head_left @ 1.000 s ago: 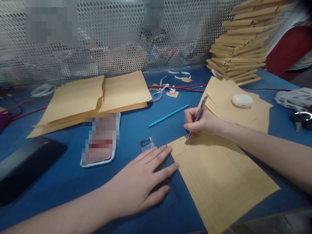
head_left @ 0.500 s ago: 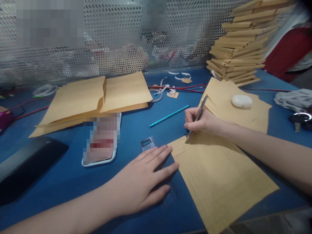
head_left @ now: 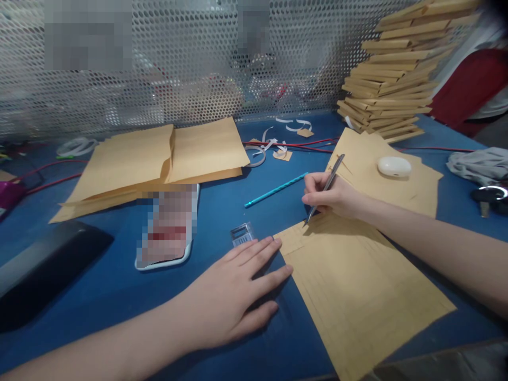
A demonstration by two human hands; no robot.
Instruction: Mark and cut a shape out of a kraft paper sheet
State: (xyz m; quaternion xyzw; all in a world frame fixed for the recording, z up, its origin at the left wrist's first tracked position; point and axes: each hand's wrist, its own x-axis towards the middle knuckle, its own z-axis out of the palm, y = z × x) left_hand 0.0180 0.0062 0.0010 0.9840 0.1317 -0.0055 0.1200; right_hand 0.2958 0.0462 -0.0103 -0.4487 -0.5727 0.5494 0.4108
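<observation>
My right hand (head_left: 329, 194) grips a dark, slim pen (head_left: 327, 182), its tip close to the upper left part of a brown paper envelope (head_left: 369, 286). Whether the tip touches the paper I cannot tell. My left hand (head_left: 238, 288) lies flat with fingers spread, fingertips at the envelope's left edge. Just beyond those fingers is a small clear plastic piece (head_left: 242, 233), partly covered by them. A turquoise pencil (head_left: 275, 189) rests on the blue table between the hands, farther back.
A phone (head_left: 169, 227) and a dark, rounded object (head_left: 51, 270) lie to the left. Open brown envelopes (head_left: 130, 159) sit behind them. At the right are more envelopes (head_left: 357, 148) under a white case (head_left: 394, 166), a tall envelope stack (head_left: 391, 79), and keys (head_left: 490, 196). Perforated metal (head_left: 190, 58) borders the back.
The pen is slightly more upright, and its tip has shifted up a little. The left hand stays in place on the envelope's edge.
</observation>
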